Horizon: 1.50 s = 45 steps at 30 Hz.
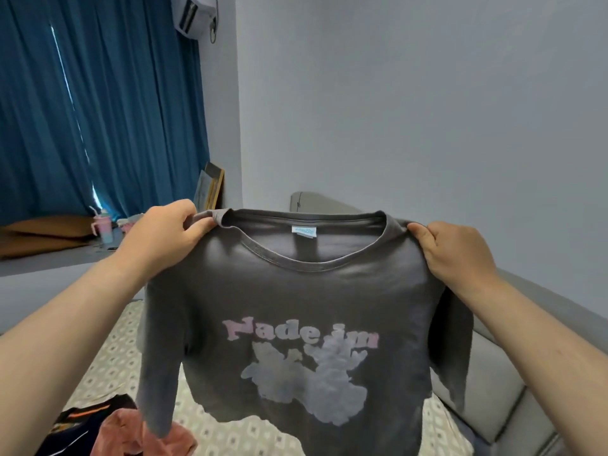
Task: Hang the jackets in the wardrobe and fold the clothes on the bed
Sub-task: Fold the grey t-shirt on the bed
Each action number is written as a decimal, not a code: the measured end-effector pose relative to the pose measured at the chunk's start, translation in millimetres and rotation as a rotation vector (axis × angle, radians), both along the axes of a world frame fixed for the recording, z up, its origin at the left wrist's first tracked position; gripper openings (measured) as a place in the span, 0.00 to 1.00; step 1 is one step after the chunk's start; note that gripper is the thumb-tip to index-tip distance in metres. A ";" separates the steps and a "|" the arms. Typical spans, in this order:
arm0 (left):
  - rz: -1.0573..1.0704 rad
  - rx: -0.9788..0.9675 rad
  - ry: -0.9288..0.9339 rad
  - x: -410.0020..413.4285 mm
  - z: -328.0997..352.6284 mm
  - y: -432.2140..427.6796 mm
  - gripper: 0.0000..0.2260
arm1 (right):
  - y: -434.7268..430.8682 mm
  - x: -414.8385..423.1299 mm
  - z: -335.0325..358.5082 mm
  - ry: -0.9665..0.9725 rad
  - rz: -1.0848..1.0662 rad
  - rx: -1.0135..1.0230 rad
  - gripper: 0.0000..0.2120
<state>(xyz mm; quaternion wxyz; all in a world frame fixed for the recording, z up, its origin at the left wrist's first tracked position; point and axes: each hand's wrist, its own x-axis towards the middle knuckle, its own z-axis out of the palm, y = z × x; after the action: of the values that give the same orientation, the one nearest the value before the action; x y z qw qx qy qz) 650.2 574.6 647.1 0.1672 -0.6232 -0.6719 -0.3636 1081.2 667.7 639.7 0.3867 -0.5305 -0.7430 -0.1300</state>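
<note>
A dark grey T-shirt [306,301] with pink lettering and a pale cloud print hangs in the air in front of me, printed side towards me, above the bed [108,366]. My left hand [164,238] pinches its left shoulder seam beside the collar. My right hand [454,251] grips the right shoulder. Both sleeves dangle loose. The wardrobe and jackets are out of view.
A pink garment [131,432] and a dark garment with an orange stripe [75,422] lie on the patterned bed sheet at lower left. A grey padded headboard [493,399] runs along the right. Blue curtains [98,110] hang at the left above a sill with a pastel cup [103,227].
</note>
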 end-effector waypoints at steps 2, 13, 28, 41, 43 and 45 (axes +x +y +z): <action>-0.020 0.016 -0.011 16.2 -2.6 2.8 0.17 | 7.0 20.3 -2.4 0.012 0.018 -0.044 0.27; -0.033 -0.229 -0.142 63.7 -72.3 85.2 0.23 | 87.2 62.2 -71.6 -0.009 0.009 -0.240 0.27; 0.143 -0.747 -0.477 70.1 -457.2 227.0 0.20 | 266.4 31.5 -408.1 -0.253 0.019 -0.802 0.22; 0.311 -0.762 -0.336 58.7 -762.2 403.5 0.17 | 477.4 -0.2 -753.2 -0.271 0.144 -0.877 0.18; 0.318 -0.737 -0.320 59.8 -799.6 428.0 0.16 | 493.4 -5.4 -795.1 -0.299 0.156 -0.889 0.18; 0.324 -0.776 -0.277 60.5 -829.6 443.8 0.15 | 502.5 -7.5 -829.9 -0.360 0.165 -0.899 0.17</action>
<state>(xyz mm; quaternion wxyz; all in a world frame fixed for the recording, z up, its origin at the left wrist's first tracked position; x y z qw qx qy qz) 710.6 1018.3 -182.4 -0.1161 -0.4719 -0.8637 -0.1336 1073.7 1170.2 -190.2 -0.0064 -0.5533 -0.8202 0.1450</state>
